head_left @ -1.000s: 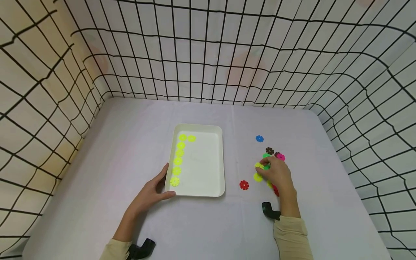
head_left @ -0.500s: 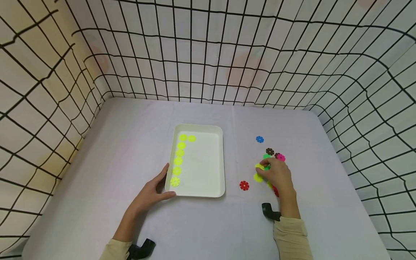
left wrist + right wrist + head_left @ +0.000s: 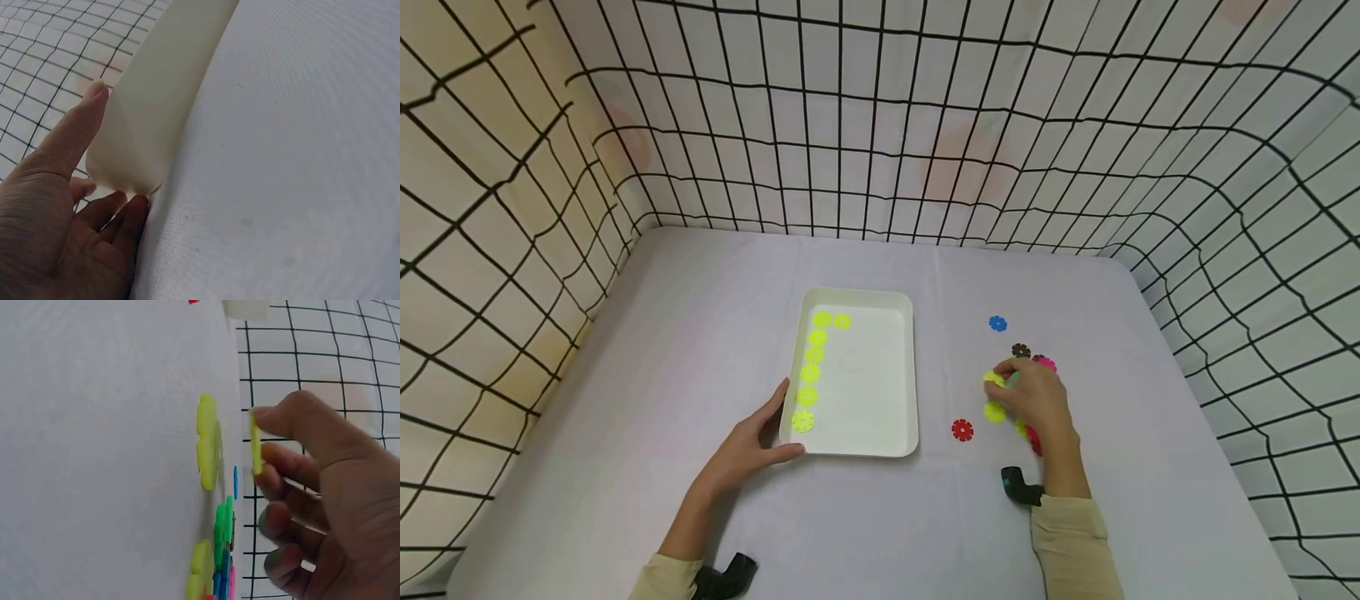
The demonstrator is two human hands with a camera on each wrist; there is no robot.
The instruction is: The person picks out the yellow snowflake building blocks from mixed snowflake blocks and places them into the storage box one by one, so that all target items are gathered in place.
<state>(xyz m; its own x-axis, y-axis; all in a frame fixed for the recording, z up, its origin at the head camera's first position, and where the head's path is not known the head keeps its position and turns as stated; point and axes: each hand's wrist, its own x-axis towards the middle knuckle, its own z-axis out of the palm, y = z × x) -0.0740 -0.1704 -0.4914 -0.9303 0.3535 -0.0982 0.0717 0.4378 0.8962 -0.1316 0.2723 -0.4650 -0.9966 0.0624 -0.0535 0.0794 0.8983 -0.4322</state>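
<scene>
My right hand (image 3: 1036, 396) pinches a yellow notched plastic disc (image 3: 255, 447) between thumb and fingertips, raised off the table in the right wrist view. Below it lie several more discs: a yellow one (image 3: 207, 444), green ones (image 3: 221, 534), dark, pink and red ones, partly hidden by the hand in the head view. At its near left corner, a shallow white tray (image 3: 868, 392) is held by my left hand (image 3: 748, 446), thumb at the near rim and fingers along the left side. Inside the tray, yellow discs (image 3: 802, 421) form a column down the left, with one more (image 3: 842, 321) beside the top.
A red disc (image 3: 962, 430) lies apart between tray and pile, and a blue disc (image 3: 997, 323) lies behind the pile. Black wire mesh (image 3: 880, 150) encloses the back and sides of the white-covered table (image 3: 880, 525). Black wrist mounts (image 3: 1021, 487) stick out from both forearms.
The right hand has risen slightly and shifted a little left, lifting the yellow disc off the pile. The left hand and the tray stay as they were.
</scene>
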